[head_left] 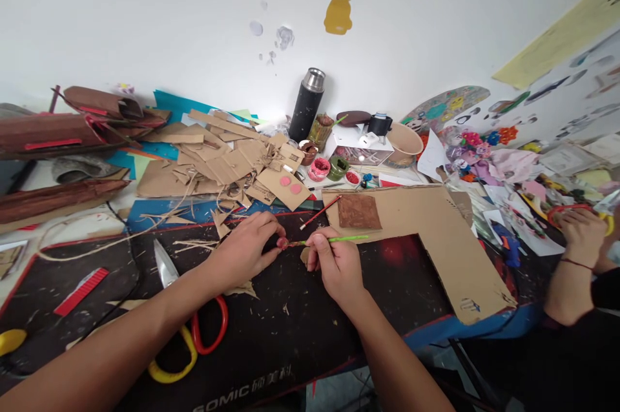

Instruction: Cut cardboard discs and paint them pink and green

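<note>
Between the fingertips of my left hand (254,239) is a small, round pinkish-red piece (282,243); its material is too small to tell. My right hand (336,263) grips a green-handled paintbrush (349,239), its tip touching the red piece. Just beyond my hands, a cardboard piece (285,187) bears two pink discs. A second brush with a red handle (322,210) leans by a brown-painted cardboard rectangle (359,212). Below my left forearm lie large scissors (210,328) with one red and one yellow handle loop.
Open paint pots (319,169), a black thermos (306,105) and heaped cardboard scraps (232,160) line the wall. An L-shaped cardboard sheet (436,225) covers the mat's right side. Another person's hand (578,231) works at far right. A red corrugated strip (81,292) lies left.
</note>
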A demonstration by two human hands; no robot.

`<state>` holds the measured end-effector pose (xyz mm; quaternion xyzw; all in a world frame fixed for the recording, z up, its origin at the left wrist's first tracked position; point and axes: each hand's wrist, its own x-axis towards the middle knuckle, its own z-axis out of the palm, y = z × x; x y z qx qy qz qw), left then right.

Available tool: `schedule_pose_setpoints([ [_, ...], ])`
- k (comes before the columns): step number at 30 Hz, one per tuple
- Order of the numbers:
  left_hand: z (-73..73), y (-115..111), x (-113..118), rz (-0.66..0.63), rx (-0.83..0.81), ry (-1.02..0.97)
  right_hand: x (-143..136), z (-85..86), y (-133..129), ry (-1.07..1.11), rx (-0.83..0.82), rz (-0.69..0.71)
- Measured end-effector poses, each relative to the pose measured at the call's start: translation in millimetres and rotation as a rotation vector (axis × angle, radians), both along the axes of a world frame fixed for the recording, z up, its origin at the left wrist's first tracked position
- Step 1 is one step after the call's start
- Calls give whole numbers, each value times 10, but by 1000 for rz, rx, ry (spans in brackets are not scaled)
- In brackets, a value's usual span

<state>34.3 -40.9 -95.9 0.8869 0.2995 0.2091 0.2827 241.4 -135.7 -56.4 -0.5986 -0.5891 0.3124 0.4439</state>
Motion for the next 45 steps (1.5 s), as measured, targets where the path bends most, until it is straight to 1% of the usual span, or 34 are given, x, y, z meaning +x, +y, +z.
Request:
schedule_pose_setpoints([
  [5, 8, 0, -1, -1, 2, 2, 24, 2, -1, -64, 3, 14],
  [9, 8, 2, 1, 10, 1, 2, 65, 10, -23, -29, 3, -16],
  [13, 2, 3, 0, 3, 4, 4, 29, 13, -7, 20, 18, -22],
  [19, 3, 3, -1, -3, 1, 4, 5, 5, 9, -54, 6, -1],
  [23, 8, 0, 4, 6, 11, 12, 41, 9, -13, -15, -4, -28],
  [27, 3, -1, 2, 7, 5, -9, 22, 9, 1, 21, 8, -21],
  [35, 4, -1, 2, 2, -6, 4, 20, -12, -10, -9, -11, -8],
  [41, 6, -2, 1, 11, 6, -11, 10, 7, -12, 58, -13, -36],
  [45, 7, 1, -7, 0, -4, -9, -4, -3, 3, 8, -6, -17],
])
